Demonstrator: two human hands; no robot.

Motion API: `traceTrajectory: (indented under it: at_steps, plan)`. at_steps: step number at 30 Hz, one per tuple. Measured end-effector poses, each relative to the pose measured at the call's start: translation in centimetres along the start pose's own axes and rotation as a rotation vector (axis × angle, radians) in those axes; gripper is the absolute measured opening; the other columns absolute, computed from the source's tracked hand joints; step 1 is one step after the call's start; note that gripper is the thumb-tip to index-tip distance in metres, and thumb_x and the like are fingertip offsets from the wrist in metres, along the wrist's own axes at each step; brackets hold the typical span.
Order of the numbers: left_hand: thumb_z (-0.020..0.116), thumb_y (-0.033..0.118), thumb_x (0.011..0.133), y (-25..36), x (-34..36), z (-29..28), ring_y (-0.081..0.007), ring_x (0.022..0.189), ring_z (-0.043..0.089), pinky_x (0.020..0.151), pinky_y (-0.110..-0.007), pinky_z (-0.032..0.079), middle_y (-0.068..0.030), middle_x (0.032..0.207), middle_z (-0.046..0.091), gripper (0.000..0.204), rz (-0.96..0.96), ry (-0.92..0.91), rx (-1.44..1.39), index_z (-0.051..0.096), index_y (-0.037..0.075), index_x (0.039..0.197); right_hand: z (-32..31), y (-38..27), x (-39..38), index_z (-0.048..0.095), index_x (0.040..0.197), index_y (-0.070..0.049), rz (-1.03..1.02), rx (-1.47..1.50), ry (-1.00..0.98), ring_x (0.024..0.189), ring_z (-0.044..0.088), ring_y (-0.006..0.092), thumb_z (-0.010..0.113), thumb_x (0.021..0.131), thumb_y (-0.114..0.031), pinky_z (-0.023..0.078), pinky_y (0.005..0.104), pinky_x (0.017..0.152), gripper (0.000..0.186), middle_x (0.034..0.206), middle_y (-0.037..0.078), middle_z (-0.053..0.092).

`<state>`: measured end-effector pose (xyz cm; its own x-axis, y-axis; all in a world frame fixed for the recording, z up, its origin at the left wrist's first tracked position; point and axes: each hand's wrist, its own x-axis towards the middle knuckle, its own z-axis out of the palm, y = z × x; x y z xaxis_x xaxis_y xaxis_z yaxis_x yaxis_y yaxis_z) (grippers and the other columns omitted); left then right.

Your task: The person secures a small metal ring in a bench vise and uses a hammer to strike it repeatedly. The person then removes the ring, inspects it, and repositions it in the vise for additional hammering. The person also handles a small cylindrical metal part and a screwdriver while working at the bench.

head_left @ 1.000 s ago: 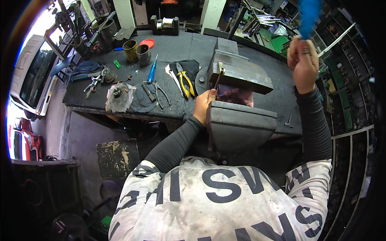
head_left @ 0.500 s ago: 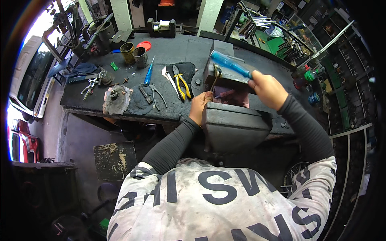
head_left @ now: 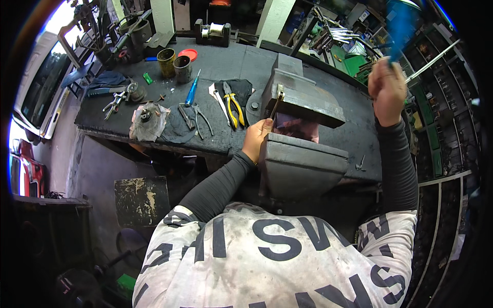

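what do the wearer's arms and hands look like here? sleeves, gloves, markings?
Both hands are bare: no gloves on the left hand or the right hand. Each forearm wears a snug black long sleeve that ends at the wrist, plain and unmarked. Over these sits a dirty whitish short-sleeved shirt with big dark block lettering and dark bands at the sleeve hems. No watch or rings can be made out.

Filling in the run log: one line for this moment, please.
left hand: holds thin rod at bench vise | right hand: raised, gripping blue-handled tool | pliers: on workbench
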<state>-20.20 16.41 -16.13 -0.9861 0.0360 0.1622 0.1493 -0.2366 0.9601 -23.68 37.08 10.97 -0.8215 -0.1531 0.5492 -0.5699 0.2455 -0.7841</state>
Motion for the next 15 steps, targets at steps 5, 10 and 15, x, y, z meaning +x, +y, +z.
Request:
traceTrajectory:
  at_steps: [5, 10, 15]
  plan:
    - [0.044, 0.048, 0.096, 1.1, -0.3, 0.4, -0.0079, 0.062, 0.04, 0.055, -0.028, 0.038, 0.0002, 0.06, 0.045, 0.053, 0.002, -0.017, 0.027, 0.051, 0.0, 0.074, 2.6, 4.6, -4.8, 0.051, 0.08, 0.0, -0.135, -1.153, -0.637, 0.058, 0.053, 0.0343, 0.056, 0.086, -0.015, 0.046, 0.0374, 0.055, 0.017, 0.065, 0.017, 0.052]
    - [0.045, 0.048, 0.096, 0.9, -0.9, 0.6, -0.0077, 0.062, 0.041, 0.055, -0.028, 0.039, 0.0001, 0.061, 0.047, 0.052, -0.022, -0.022, 0.034, 0.052, 0.001, 0.074, -1.2, 0.3, -0.3, 0.051, 0.076, -0.002, 0.145, -0.218, -0.115, 0.05, 0.047, 0.0135, 0.054, 0.088, -0.012, 0.039, 0.0277, 0.048, 0.016, 0.06, 0.001, 0.043]
    - [0.044, 0.046, 0.096, 1.0, -0.7, 0.6, -0.0078, 0.062, 0.039, 0.055, -0.028, 0.038, 0.0002, 0.06, 0.046, 0.051, 0.01, -0.008, 0.054, 0.051, 0.001, 0.073, 2.1, 4.2, -4.6, 0.049, 0.072, -0.005, -0.313, -1.126, -0.705, 0.058, 0.057, 0.0353, 0.054, 0.078, -0.006, 0.046, 0.0408, 0.053, 0.008, 0.061, 0.015, 0.052]
